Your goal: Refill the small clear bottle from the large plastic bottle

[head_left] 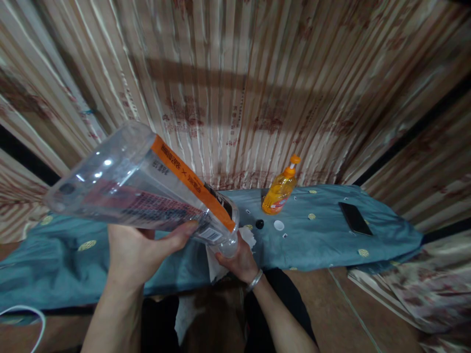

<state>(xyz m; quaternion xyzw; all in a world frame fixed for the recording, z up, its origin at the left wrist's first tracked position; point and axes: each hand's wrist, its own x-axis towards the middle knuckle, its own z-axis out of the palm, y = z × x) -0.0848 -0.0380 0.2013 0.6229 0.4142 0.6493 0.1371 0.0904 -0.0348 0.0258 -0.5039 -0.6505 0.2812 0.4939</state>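
Observation:
A large clear plastic bottle [121,181] with an orange-edged label is tipped over in front of me, its base up at the left and its neck low at the right. My left hand [143,247] grips its underside, the thumb pressed along the label. At the neck end, my right hand [239,257] is closed around the bottle's mouth, partly hidden behind it. White paper [217,267] shows below and beside that hand; whether the fingers also hold it I cannot tell. A small black cap [259,224] and a white disc [278,225] lie to the right.
A yellow-orange pump bottle [280,191] stands at the back of the teal cloth-covered surface [320,245]. Farther right lies a black phone [355,218]. A patterned curtain [235,88] hangs close behind, and a white cable [39,314] loops at lower left.

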